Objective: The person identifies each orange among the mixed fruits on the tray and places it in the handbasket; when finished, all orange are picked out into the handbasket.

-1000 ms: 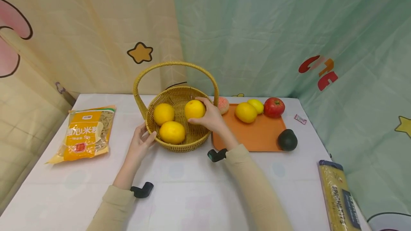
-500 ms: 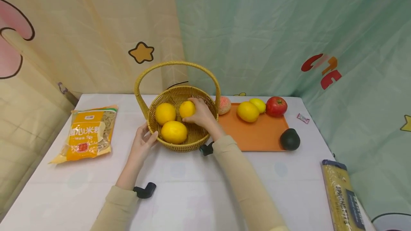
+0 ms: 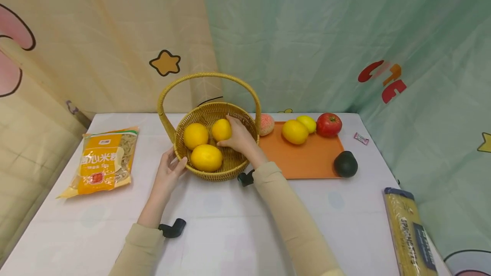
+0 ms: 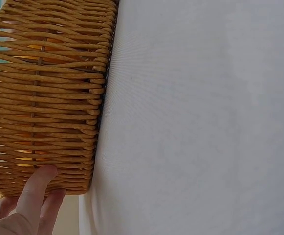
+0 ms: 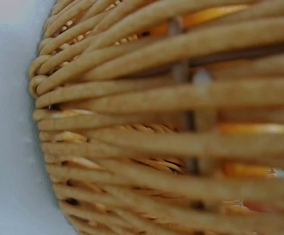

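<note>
A wicker basket with a tall arched handle stands on the table. Against its left outer wall my left hand holds it, the thumb at the front; thumb and fingers also show at the wall in the left wrist view. My right hand reaches in over the right rim and grips an orange between thumb and fingers. A second orange lies at the left inside, behind a larger oval yellow fruit. In the right wrist view the wicker wall hides the hand.
Right of the basket lies an orange tray with an oval yellow fruit, a lemon, a red apple and an avocado. A pinkish round fruit touches it. Noodle bag left; spaghetti pack right.
My right hand has carried the orange left, deeper into the basket, next to the other orange. During the last half second it has barely moved. The left hand stays on the basket.
</note>
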A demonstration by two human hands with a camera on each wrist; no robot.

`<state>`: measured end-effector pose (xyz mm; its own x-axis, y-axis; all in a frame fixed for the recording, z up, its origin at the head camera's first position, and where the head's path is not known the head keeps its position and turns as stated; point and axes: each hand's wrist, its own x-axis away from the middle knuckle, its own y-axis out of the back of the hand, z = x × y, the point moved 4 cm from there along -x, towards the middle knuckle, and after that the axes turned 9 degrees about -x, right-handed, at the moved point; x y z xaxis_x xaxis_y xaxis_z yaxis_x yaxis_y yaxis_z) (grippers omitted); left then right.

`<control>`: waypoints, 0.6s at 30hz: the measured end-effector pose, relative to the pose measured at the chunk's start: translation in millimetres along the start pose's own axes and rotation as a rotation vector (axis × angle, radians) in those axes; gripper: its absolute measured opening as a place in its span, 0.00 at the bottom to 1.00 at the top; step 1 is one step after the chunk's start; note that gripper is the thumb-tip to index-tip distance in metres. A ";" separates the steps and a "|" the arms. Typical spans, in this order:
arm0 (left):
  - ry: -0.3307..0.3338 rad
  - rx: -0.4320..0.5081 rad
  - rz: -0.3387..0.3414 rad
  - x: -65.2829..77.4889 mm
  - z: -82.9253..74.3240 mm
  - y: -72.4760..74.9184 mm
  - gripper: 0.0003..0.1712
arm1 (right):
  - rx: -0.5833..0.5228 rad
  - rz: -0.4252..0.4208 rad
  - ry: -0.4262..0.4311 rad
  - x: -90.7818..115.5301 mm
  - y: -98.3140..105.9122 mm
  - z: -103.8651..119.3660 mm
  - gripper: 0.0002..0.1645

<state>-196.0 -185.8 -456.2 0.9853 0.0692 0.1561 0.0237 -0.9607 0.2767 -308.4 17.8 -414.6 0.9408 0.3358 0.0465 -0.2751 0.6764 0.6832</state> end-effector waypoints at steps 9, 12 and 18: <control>-0.003 -0.015 -0.006 2.0 -2.3 0.8 0.41 | -0.070 -0.092 0.098 14.4 19.8 4.4 0.45; -0.004 -0.020 -0.007 2.1 -2.3 1.2 0.41 | -0.099 -0.140 0.144 22.3 28.4 5.5 0.39; 0.002 -0.002 0.002 1.3 -1.4 0.8 0.41 | -0.239 -0.251 0.217 52.5 49.3 -1.0 0.27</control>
<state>-194.9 -186.2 -454.5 0.9851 0.0675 0.1585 0.0210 -0.9602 0.2785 -272.8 69.3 -379.2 0.9278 0.2548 -0.2725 -0.1050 0.8794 0.4644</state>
